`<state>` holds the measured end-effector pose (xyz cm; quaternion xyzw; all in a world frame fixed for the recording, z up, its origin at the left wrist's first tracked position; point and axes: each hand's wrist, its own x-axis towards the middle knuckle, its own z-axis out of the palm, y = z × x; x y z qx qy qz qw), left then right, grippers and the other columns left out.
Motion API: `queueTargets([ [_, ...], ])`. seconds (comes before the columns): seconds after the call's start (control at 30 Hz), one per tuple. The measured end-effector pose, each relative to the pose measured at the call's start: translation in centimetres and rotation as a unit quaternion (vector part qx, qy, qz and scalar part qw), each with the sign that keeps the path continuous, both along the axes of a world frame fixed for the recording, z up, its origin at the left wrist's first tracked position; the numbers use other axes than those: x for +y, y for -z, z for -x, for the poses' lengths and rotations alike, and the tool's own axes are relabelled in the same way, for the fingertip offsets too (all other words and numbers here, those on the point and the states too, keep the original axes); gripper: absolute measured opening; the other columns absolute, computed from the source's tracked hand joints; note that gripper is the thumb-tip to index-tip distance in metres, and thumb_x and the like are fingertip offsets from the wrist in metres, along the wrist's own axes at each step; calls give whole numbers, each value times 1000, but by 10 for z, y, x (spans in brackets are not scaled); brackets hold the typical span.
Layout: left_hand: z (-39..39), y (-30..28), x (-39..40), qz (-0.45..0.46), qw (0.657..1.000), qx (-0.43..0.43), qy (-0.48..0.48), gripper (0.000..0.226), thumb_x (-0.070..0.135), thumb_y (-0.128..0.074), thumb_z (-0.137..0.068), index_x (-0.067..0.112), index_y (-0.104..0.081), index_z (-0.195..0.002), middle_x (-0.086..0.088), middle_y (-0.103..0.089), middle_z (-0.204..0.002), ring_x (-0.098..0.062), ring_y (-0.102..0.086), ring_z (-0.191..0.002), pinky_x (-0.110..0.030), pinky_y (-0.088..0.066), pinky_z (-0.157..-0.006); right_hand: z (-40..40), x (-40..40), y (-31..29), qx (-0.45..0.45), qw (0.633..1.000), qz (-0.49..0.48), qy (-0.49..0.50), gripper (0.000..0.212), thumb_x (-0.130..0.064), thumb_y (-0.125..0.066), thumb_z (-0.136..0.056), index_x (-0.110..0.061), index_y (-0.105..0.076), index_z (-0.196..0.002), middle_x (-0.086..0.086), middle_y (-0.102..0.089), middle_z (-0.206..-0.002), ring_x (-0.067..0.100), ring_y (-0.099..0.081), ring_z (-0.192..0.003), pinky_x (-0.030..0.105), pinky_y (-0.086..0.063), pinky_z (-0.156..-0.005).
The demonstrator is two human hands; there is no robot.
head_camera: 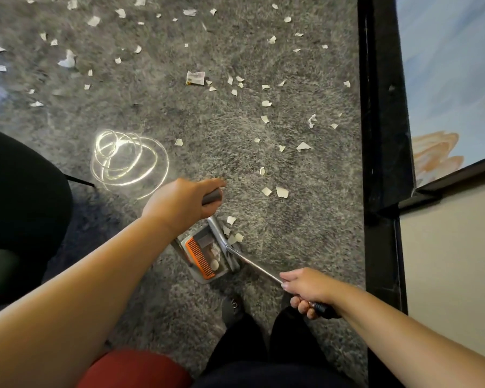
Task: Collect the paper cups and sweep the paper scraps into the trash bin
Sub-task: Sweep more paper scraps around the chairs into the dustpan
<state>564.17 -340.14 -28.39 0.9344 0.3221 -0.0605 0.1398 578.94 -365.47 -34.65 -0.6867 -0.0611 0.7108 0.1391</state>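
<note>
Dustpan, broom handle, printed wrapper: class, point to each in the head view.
Dustpan (205, 257): head view, on its orange comb.
Broom handle (254, 266): head view, on the bare metal shaft.
Printed wrapper (195, 78): head view, on its middle.

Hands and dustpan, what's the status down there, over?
Left hand grips dustpan handle; right hand grips broom pole. Dustpan on carpet, few bits inside. Paper scraps scattered ahead, mostly unswept. Nothing blocking.

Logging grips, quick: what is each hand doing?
Left hand: grips the dustpan handle.
Right hand: grips the broom handle.
</note>
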Motion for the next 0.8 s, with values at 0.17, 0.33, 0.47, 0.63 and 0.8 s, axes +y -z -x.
queueTargets([
  [0.17, 11, -1, 2, 15, 1000, -14, 4, 42, 48, -58, -90, 43, -51, -132, 2, -59, -65, -20, -60, -57, -35, -57, -57, -1, -1, -24, -25, 1000, -9, 4, 47, -21, -42, -100, -30, -32, -145, 1, -45, -65, 5, -38, -43, 15, -32, -36],
  [0.33, 23, -4, 14, 35, 999, 0, 11, 46, 49, -58, -89, 48, -47, -134, 16, -44, -60, -12, -54, -55, -26, -48, -53, -3, 5, -27, -58, 998, -13, 31, 47, -18, -39, -102, -27, -31, -147, 3, -43, -65, 5, -35, -40, 14, -29, -34],
  [0.47, 28, -3, 27, 34, 999, 8, 15, 48, 50, -59, -89, 48, -46, -135, 16, -44, -62, -7, -49, -53, -23, -42, -50, -5, 22, -12, -83, 995, -16, 43, 48, -15, -41, -101, -23, -30, -147, 4, -42, -61, 5, -36, -36, 15, -30, -33],
  [0.63, 31, -3, 37, 9, 998, 31, 50, 49, 54, -56, -90, 51, -43, -137, 16, -40, -57, 2, -39, -48, -18, -32, -42, -7, 38, 5, -90, 994, -10, 59, 52, -15, -41, -100, -24, -26, -149, 4, -43, -60, 5, -36, -34, 15, -30, -34],
  [0.8, 41, 1, 38, -6, 999, 17, 36, 47, 52, -57, -89, 48, -48, -135, 14, -37, -54, -11, -43, -47, -24, -44, -49, -6, 41, 7, -91, 993, -8, 73, 51, -15, -42, -100, -24, -29, -148, 5, -45, -61, 6, -37, -34, 16, -31, -35],
])
